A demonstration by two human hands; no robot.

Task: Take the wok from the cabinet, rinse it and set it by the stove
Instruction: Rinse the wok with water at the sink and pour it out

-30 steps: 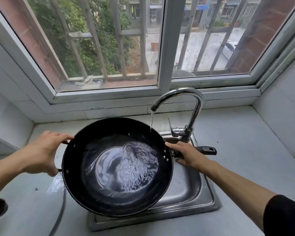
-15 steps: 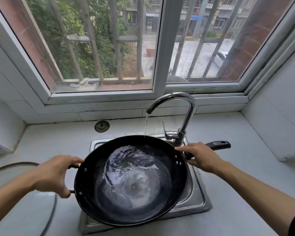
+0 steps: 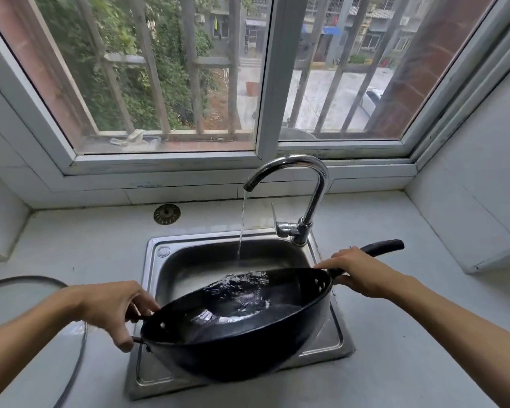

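From the head camera, you hold the black wok over the near half of the steel sink, lifted clear of the basin and tipped so its far rim sits low and its near side faces you. Your left hand has its fingers curled tight around the small loop handle on the wok's left edge. Your right hand is wrapped around the base of the long black handle, whose free end juts out to the far right over the counter. Water lies in the bottom of the wok, rippled and glinting. The chrome tap at the far right of the sink is running; its thin stream falls just beyond the wok's far rim. A round drain strainer lies on the counter beyond the sink's far left corner, below the window. A grey hose curves across the counter at your left.
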